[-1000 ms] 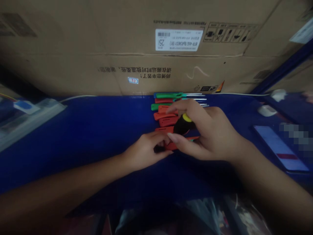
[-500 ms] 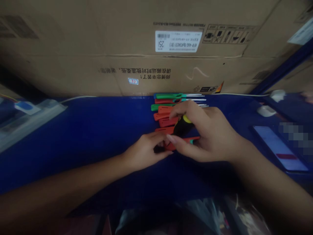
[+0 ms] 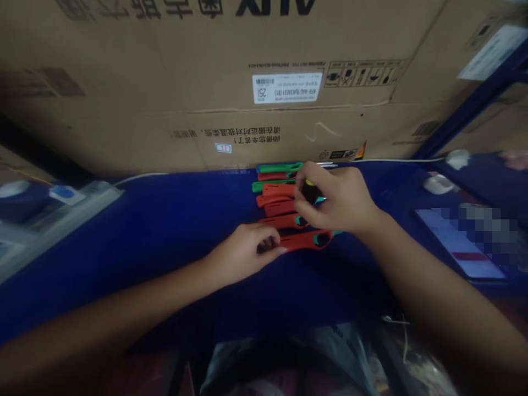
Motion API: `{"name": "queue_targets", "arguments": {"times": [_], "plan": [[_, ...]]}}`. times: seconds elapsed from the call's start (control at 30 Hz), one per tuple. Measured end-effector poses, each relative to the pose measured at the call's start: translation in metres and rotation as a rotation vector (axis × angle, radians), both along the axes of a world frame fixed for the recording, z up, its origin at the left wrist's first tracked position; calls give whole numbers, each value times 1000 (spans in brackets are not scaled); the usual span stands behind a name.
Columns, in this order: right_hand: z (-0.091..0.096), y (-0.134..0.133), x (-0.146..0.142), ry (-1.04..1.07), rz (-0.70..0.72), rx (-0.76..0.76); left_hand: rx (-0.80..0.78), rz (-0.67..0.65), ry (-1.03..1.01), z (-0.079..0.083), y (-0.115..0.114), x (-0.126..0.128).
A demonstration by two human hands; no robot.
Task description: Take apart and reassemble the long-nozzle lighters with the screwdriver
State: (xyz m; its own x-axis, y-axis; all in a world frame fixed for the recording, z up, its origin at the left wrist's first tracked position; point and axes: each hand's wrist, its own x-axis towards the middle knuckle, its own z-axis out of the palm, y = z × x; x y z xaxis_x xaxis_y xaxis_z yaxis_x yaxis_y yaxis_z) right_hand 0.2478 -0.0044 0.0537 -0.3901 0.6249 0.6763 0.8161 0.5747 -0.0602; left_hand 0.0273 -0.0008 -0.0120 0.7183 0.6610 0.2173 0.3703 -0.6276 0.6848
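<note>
Long-nosed gas lighters with red or green handles lie side by side on the blue table. My left hand (image 3: 247,254) pinches the handle end of the nearest red lighter (image 3: 303,241), whose trigger opening shows green and black. My right hand (image 3: 340,198) is closed around a black and yellow handle, apparently a screwdriver (image 3: 310,192); its tip is hidden. That hand is over the middle of the row and covers part of several lighters. At the far end lies a green lighter (image 3: 280,167), its silver tube pointing right.
A large cardboard box (image 3: 214,99) stands behind the row. To the right lie a phone (image 3: 457,242) and a white earbud-like case (image 3: 438,184). A white cable (image 3: 391,160) runs along the box's foot. A power strip (image 3: 94,203) is at the left.
My right hand with the screwdriver has moved up and away from the nearest lighter, uncovering its handle. My left hand stays at its end. The camera view has shifted slightly.
</note>
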Motion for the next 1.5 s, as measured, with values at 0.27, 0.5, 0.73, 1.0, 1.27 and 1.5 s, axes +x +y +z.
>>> {"name": "queue_targets", "arguments": {"times": [0.27, 0.5, 0.73, 1.0, 1.27, 1.5], "plan": [[-5, 3, 0, -50, -9, -66, 223, -122, 243, 18, 6, -1], [-7, 5, -1, -72, -43, -14, 612, -312, 473, 26, 18, 4], [-8, 6, -1, -71, -40, -30, 605, -202, 541, 37, 20, 8], [-8, 5, -2, -66, -46, -20, 251, 68, 382, 34, 86, -34], [-14, 6, -7, -35, -123, 34, 90, 105, 339, 5, 118, -61], [-14, 6, -6, -43, -111, 61, 78, 165, 301, 3, 125, -66]]}}
